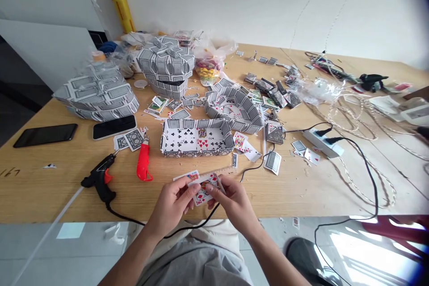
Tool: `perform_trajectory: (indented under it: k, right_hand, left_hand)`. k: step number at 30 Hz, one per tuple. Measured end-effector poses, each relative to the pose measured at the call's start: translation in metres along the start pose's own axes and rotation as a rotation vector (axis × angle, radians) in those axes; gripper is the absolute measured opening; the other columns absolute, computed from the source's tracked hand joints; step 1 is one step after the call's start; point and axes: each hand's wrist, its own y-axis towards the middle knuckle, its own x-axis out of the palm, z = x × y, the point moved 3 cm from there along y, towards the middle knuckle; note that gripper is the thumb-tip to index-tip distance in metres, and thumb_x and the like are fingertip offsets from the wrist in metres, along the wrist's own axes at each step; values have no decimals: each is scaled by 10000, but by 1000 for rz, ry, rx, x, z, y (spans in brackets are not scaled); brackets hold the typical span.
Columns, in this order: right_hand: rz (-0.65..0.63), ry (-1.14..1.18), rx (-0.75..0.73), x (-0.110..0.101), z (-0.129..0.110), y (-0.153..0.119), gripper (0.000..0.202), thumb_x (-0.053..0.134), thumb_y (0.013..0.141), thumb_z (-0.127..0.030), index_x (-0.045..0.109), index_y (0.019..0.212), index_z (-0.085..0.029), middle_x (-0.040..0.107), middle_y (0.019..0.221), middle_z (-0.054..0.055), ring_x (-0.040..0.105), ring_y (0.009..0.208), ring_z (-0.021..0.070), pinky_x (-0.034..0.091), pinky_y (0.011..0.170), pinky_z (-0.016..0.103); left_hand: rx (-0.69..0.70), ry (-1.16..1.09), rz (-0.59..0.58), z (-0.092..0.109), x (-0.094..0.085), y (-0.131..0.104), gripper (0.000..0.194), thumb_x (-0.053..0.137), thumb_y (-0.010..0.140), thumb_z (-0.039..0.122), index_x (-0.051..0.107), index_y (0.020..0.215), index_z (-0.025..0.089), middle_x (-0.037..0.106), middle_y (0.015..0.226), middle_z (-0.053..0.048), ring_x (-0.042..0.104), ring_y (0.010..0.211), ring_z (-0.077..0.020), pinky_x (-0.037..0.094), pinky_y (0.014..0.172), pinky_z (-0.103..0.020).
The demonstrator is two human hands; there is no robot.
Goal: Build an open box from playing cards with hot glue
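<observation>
Both hands pinch one playing card [203, 196], a king of diamonds, face up at the table's front edge. My left hand [174, 201] grips its left side, thumb on the face. On its right side is my right hand [234, 201], thumb pressed on the card and fingers underneath. Just behind lie another face card [185, 175] and a clear ruler [223, 171]. Beyond them stands an open rectangular box made of playing cards [197, 152]. Left of the hands are a red utility knife [143, 161] and a black glue gun [100, 178] with a glue stick in its back.
Card-covered boxes [97, 94] and a stacked lidded one [166, 65] stand at the back left. An open card tray [248, 120] sits behind the rectangular box. Two phones [114, 127] lie left. A power strip [322, 142], cords and loose rope [355, 120] spread right.
</observation>
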Motion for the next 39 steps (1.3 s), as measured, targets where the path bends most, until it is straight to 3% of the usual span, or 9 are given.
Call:
perform_trajectory:
  k: [6, 11, 16, 22, 26, 31, 34, 37, 39]
  right_hand:
    - [39, -21, -23, -11, 3, -1, 457, 889, 855, -611, 716, 787, -193, 733, 669, 16, 670, 569, 153, 569, 571, 267]
    - [81, -72, -68, -14, 2, -5, 424, 860, 896, -583, 713, 798, -198, 760, 718, 35, 680, 583, 156, 575, 585, 269]
    - [65, -94, -61, -13, 3, -7, 423, 839, 923, -570, 667, 791, -207, 727, 708, 22, 676, 618, 157, 577, 597, 262]
    - [68, -142, -51, -11, 12, -3, 422, 822, 933, -585, 672, 815, -209, 706, 697, 11, 681, 618, 162, 573, 571, 256]
    - [154, -205, -140, -8, 18, -1, 402, 787, 965, -567, 675, 807, -215, 733, 727, 26, 687, 628, 169, 580, 590, 266]
    - [239, -324, -236, -5, 22, -2, 392, 753, 991, -546, 663, 793, -220, 716, 751, 29, 663, 623, 163, 551, 587, 267]
    - [223, -359, -230, -3, 20, -2, 422, 749, 988, -576, 656, 774, -225, 699, 724, 27, 635, 639, 169, 535, 592, 272]
    - [197, -338, -195, -1, 18, -2, 449, 773, 959, -611, 649, 759, -229, 668, 687, 13, 606, 608, 163, 510, 554, 265]
    - [189, -289, -165, 0, 17, -3, 450, 782, 946, -626, 665, 775, -226, 669, 687, 10, 602, 586, 159, 508, 533, 262]
  left_hand:
    - [-30, -138, -52, -9, 7, 2, 504, 757, 943, 651, 744, 1006, 151, 683, 727, -24, 591, 626, -133, 491, 595, -232]
    - [-13, -189, 8, -12, 16, 4, 489, 841, 872, 634, 741, 920, 158, 670, 711, -15, 565, 612, -120, 471, 565, -213]
    - [-59, -190, 38, -20, 25, 0, 611, 662, 955, 763, 675, 797, 173, 615, 576, -4, 484, 459, -100, 359, 446, -214]
    - [-33, -125, 77, -29, 26, -1, 624, 569, 992, 787, 678, 803, 202, 635, 547, -18, 534, 390, -132, 363, 380, -231]
    - [-116, -174, 30, -33, 22, 0, 589, 679, 944, 749, 765, 1113, 192, 731, 662, -36, 604, 408, -164, 496, 394, -262]
    - [-105, -249, 53, -26, 17, 1, 589, 852, 806, 714, 784, 1007, 164, 781, 835, -87, 752, 695, -239, 627, 515, -299]
    - [-124, -268, 30, -26, 19, 0, 590, 801, 848, 742, 743, 969, 167, 742, 743, -48, 695, 583, -189, 588, 487, -277]
    - [-134, -257, 25, -30, 20, -3, 632, 656, 918, 819, 682, 906, 187, 651, 611, 4, 576, 421, -141, 468, 398, -246]
    - [-107, -230, 16, -32, 21, -4, 620, 639, 938, 810, 670, 899, 192, 640, 617, 11, 565, 425, -131, 433, 397, -233]
